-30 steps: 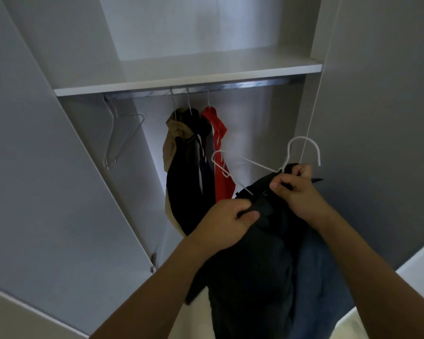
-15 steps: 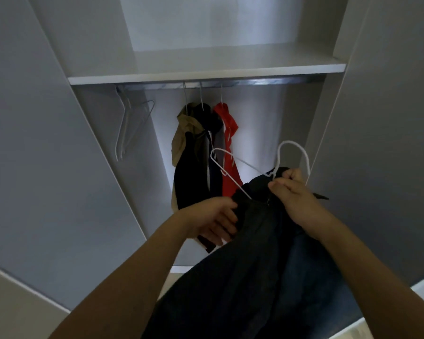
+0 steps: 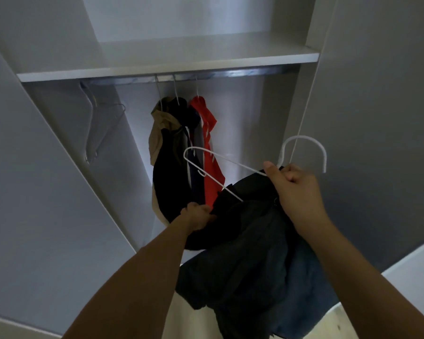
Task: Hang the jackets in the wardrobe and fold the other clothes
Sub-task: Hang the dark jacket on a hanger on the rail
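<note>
A dark jacket (image 3: pixel 250 245) with a blue inner side hangs in front of the open wardrobe, half on a white wire hanger (image 3: pixel 220 162). My right hand (image 3: pixel 296 189) grips the hanger's neck and the jacket's collar just below the hook (image 3: pixel 304 148). My left hand (image 3: pixel 198 215) grips the jacket's left edge below the hanger's bare left arm. Behind them the wardrobe rail (image 3: pixel 206 75) carries a tan and black jacket (image 3: pixel 167 155), a dark one and a red one (image 3: pixel 208 148).
Two bare hangers (image 3: pixel 96 128) hang at the rail's left end. A white shelf (image 3: pixel 169 67) sits right above the rail. Open wardrobe doors stand at the left (image 3: pixel 34 192) and right (image 3: pixel 382 118). The rail is bare to the right of the red jacket.
My left hand slid down and left along the jacket's edge. The hanger's left arm now stands more exposed, and the hook rose slightly with my right hand.
</note>
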